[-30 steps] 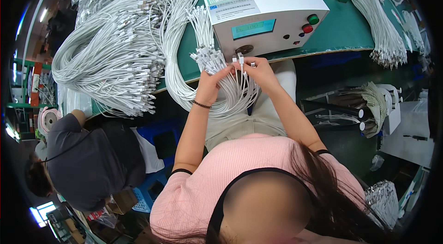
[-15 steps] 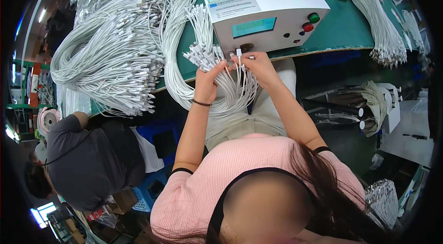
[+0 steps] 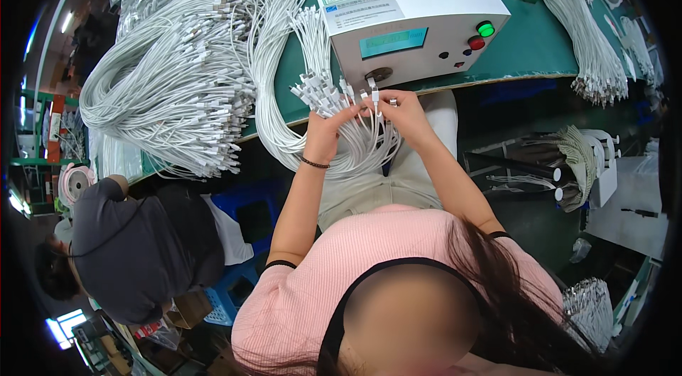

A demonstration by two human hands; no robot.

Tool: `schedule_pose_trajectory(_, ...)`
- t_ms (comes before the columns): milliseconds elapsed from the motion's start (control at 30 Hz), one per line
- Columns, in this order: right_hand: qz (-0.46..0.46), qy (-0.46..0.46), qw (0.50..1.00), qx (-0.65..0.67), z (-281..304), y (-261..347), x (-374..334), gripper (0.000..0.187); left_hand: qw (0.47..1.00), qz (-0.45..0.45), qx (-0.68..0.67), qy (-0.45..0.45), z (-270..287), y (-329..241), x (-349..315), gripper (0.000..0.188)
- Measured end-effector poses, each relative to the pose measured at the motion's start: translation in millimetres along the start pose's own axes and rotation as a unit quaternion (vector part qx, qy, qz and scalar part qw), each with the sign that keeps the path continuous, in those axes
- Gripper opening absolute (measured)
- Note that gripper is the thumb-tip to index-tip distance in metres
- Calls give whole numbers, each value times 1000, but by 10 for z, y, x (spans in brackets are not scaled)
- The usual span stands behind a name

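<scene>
Left hand (image 3: pixel 327 133) grips bundle of white cables (image 3: pixel 325 97) near connector ends, at bench's near edge. Right hand (image 3: pixel 408 116) pinches single white connector (image 3: pixel 376 94), just nearside of round port (image 3: pixel 379 75) on white machine (image 3: pixel 419 49); cannot tell whether touching. Green button (image 3: pixel 486 29) glows at machine's right. Large cable pile (image 3: pixel 167 77) lies left on green bench (image 3: pixel 522 49); another bundle (image 3: pixel 586 49) far right.

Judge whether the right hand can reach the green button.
Probably yes: nothing visible stands between the right hand and the green button, though that hand holds a white connector.
</scene>
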State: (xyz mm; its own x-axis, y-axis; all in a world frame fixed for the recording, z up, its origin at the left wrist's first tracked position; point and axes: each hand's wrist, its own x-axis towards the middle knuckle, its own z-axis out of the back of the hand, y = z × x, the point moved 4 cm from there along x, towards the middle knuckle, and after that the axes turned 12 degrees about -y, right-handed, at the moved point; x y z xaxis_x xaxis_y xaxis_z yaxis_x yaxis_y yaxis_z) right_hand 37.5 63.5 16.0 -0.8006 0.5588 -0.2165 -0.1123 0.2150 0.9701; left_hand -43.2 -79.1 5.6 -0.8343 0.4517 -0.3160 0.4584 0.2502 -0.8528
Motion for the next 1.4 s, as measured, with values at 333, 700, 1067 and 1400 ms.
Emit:
schedule_pose_trajectory(333, -58, 129, 988, -66, 77, 103, -112, 22, 1000, 10, -11, -19, 35, 24, 23, 22)
schedule_pose_trajectory(700, -26, -39, 997, 59, 39, -81, 114, 21, 1000, -8, -2, -20, -26, -29, 22, 24)
schedule_pose_trajectory(1067, -66, -49, 993, 88, 23, 19, 186, 19, 999, -30, 9, -14, -93, -119, 80, 26)
schedule_pose_trajectory(1400, -20, 5, 1000, 22, 9, -12, 96, 24, 999, 0, 30, 17, -78, 43, -17, 19)
